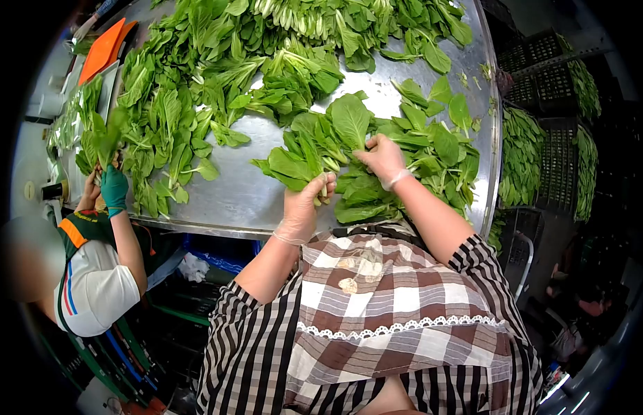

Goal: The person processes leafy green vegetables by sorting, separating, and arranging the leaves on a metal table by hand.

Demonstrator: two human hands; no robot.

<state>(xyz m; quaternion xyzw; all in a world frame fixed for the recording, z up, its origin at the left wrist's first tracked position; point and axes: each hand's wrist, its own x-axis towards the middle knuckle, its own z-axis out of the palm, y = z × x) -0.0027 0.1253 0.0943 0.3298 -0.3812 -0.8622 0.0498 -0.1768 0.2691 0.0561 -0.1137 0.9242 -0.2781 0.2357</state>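
Observation:
My left hand (302, 209), in a thin clear glove, is closed around the pale stems of a small bunch of leafy greens (288, 166). Just to its right, my right hand (385, 162), gloved the same way, pinches the base of a broad green leaf (351, 122) that stands up from the bunch. Under and beside my right hand spreads a loose pile of leafy greens (442, 155). More leaves (366, 197) lie between my wrists, close to the table's front edge. The fingertips of my right hand are partly hidden by leaves.
A metal table (242, 197) bears large heaps of greens (218, 34) at the back and left. Dark crates (560, 155) with greens stand beyond its right edge. At left, a co-worker's green-gloved hand (114, 188) holds greens near an orange panel (102, 52).

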